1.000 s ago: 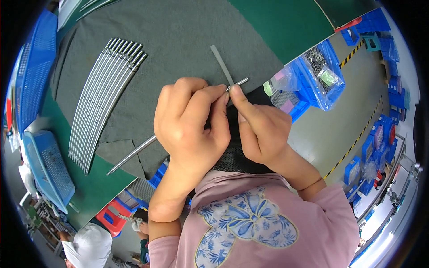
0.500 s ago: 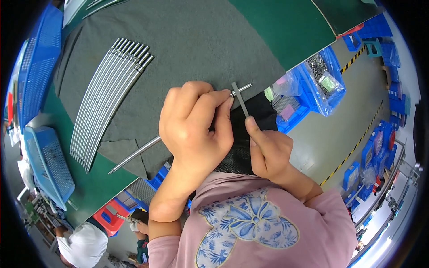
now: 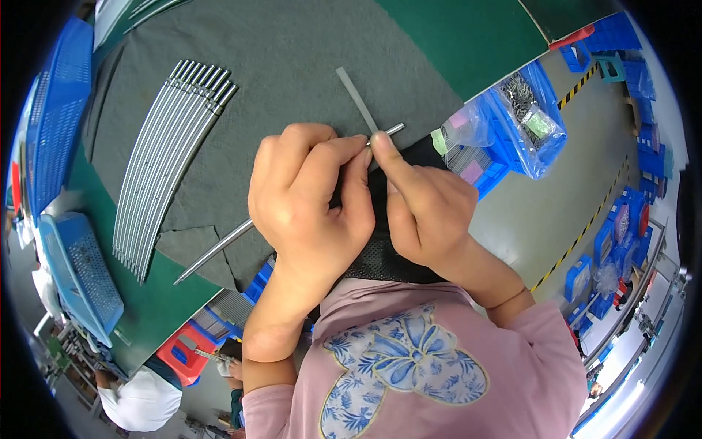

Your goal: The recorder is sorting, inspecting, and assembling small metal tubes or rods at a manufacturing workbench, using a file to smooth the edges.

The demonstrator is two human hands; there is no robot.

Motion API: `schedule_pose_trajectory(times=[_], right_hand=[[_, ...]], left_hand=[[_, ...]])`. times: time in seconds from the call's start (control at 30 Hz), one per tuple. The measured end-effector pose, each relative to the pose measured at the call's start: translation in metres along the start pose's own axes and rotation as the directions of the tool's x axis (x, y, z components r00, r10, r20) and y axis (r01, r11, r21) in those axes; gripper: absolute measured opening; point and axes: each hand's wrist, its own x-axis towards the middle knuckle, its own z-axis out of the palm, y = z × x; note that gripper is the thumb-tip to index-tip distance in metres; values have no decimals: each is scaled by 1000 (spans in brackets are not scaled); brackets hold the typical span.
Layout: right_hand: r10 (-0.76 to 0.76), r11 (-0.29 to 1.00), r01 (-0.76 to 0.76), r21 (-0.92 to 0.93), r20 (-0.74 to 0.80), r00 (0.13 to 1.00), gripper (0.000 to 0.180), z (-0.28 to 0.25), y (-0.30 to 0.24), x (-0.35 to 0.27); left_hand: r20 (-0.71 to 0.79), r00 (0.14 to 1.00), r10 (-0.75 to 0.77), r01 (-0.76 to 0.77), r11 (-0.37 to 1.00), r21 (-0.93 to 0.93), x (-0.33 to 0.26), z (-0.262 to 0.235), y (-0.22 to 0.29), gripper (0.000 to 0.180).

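My left hand (image 3: 311, 190) is closed around a thin metal rod (image 3: 216, 250), which slants from lower left up to the right; its short far tip sticks out past my fingers. My right hand (image 3: 431, 205) pinches a flat grey file (image 3: 356, 96), laid across the rod close to its tip, with the thumb near the crossing. The file's end points up and away over the grey cloth (image 3: 292, 66). To the left, several matching metal rods (image 3: 172, 157) lie side by side on that cloth.
Blue perforated baskets (image 3: 80, 267) stand along the table's left side. At the right edge are a blue bin of small metal parts (image 3: 523, 110) and a blue tray (image 3: 490, 179). A red stool (image 3: 186, 351) and a person in white (image 3: 142, 399) are at lower left.
My right hand has pushed the file up and away across the rod, so more of it extends beyond. The right thumb now sits at the rod. My left hand keeps its grip.
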Motion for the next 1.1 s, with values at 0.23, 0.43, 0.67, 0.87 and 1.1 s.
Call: schedule_pose_trajectory(times=[0.23,0.43,0.67,0.87,1.1], right_hand=[[107,993,-89,-77,289,951,52,-51,-19,-5],[112,991,-81,-104,345,932,52,-59,-21,-6],[107,994,-110,-8,310,945,44,-45,-17,20],[100,993,-76,-95,273,957,52,-48,-16,-1],[62,997,-54,-56,141,988,51,-28,-10,-26]], left_hand=[[-10,1000,10,-10,1000,0,-3,0,0,15],[-17,1000,14,-14,1000,-4,-2,1,0,15],[4,1000,9,-9,1000,-13,-2,2,1,15],[1,1000,30,-30,1000,-5,-1,1,-1,16],[9,1000,17,-17,1000,-12,-1,2,-2,15]])
